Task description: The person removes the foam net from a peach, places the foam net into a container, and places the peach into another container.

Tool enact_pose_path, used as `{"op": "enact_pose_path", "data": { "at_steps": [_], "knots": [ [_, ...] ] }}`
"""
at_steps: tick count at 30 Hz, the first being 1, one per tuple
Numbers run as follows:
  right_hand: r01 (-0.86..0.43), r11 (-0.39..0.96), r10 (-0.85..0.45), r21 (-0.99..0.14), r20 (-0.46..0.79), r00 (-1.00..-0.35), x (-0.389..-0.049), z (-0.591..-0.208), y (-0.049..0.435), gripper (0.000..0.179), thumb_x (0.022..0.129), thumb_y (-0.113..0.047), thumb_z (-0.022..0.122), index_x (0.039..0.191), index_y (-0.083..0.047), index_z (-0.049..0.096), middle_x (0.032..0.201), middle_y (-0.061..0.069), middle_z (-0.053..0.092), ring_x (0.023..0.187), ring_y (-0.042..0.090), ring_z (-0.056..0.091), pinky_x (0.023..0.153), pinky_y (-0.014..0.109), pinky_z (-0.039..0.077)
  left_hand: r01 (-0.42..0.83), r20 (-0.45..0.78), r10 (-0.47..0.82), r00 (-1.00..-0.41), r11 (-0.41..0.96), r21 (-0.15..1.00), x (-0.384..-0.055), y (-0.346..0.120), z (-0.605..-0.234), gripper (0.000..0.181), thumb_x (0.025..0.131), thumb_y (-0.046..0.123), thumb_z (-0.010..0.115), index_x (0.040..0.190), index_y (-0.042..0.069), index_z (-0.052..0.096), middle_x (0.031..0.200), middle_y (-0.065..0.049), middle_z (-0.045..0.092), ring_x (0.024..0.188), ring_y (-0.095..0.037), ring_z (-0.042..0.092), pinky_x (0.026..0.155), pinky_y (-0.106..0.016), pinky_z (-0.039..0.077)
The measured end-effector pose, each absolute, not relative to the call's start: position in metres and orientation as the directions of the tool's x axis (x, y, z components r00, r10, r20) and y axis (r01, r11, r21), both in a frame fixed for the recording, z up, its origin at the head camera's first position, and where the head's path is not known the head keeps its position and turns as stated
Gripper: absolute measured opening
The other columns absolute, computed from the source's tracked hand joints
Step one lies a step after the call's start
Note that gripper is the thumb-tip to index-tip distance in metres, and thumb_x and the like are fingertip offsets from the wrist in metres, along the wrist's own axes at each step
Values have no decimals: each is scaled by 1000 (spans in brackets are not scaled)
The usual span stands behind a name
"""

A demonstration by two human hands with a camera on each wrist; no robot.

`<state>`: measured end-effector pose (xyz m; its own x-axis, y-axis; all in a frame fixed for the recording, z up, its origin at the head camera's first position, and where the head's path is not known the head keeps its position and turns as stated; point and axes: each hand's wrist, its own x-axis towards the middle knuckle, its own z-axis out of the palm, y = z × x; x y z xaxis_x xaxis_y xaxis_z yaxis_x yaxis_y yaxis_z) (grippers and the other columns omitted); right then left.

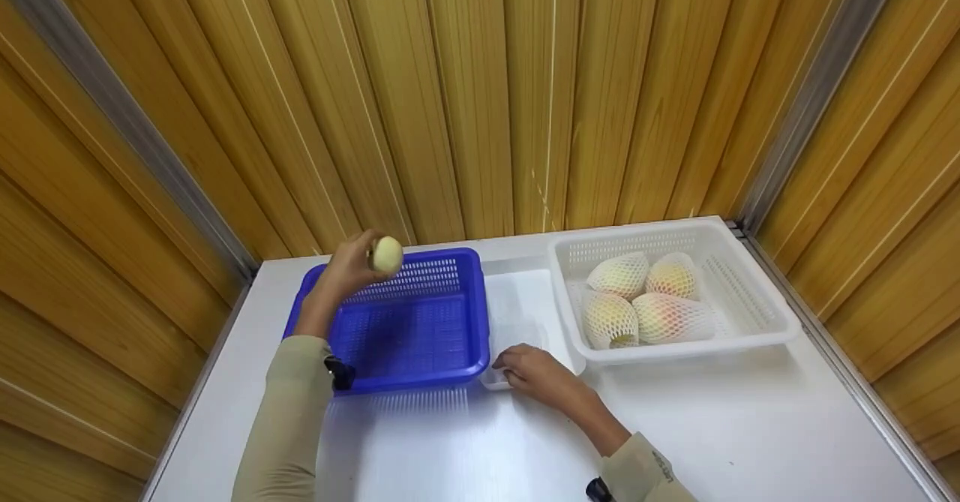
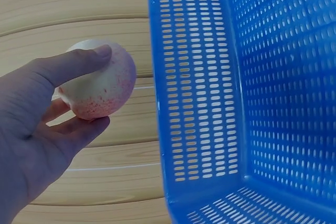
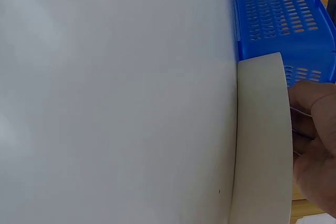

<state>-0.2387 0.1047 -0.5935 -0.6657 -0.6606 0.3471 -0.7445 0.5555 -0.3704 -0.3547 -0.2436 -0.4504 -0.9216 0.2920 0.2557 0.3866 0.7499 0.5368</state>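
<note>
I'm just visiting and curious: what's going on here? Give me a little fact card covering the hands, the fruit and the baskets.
Left hand: holds a speckled fruit by the blue basket
Right hand: between the baskets, at some clear plastic; grip unclear
White basket: holds four net-wrapped fruits
Surface: white table
Backdrop: wood-look panels

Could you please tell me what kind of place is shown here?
Probably a small booth for handling fruit: wood-look panels line three sides of a white table, where a white basket holds four netted fruits.
</note>
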Motion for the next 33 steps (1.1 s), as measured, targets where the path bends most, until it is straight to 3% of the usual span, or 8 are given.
{"op": "enact_pose_path", "data": {
  "at_steps": [8,15,23,33],
  "knots": [
    [-751,533,-669,-389,349,-656,-237,-587,107,23,88,4,62,106,-4,75,104,5,74,103,24,68,94,35,56,391,50,424,-904,776,494,-364,-232,-449,66,73,2,88,132,2,59,119,-20,65,108,-37,61,90,-55,54],
    [-747,522,-665,-412,351,-659,-235,-584,111,21,89,1,66,107,-5,74,107,5,73,105,24,67,95,35,55,429,-107,526,-843,780,456,-362,-219,-459,64,75,2,87,132,5,59,123,-16,64,108,-32,60,92,-51,54],
    [-751,507,-660,-423,371,-654,-233,-577,110,18,91,-1,68,107,-5,74,109,5,72,108,24,66,98,38,54,403,-340,485,-806,870,285,-349,-204,-477,60,78,3,84,132,12,60,112,-6,64,100,-26,57,91,-47,54],
    [-763,503,-654,-406,398,-644,-233,-576,113,18,91,1,69,107,-7,74,109,4,72,109,24,66,96,35,56,444,-434,465,-772,882,155,-341,-195,-492,67,77,-2,84,138,9,58,109,-10,66,95,-24,59,92,-45,56]
  ]
}}
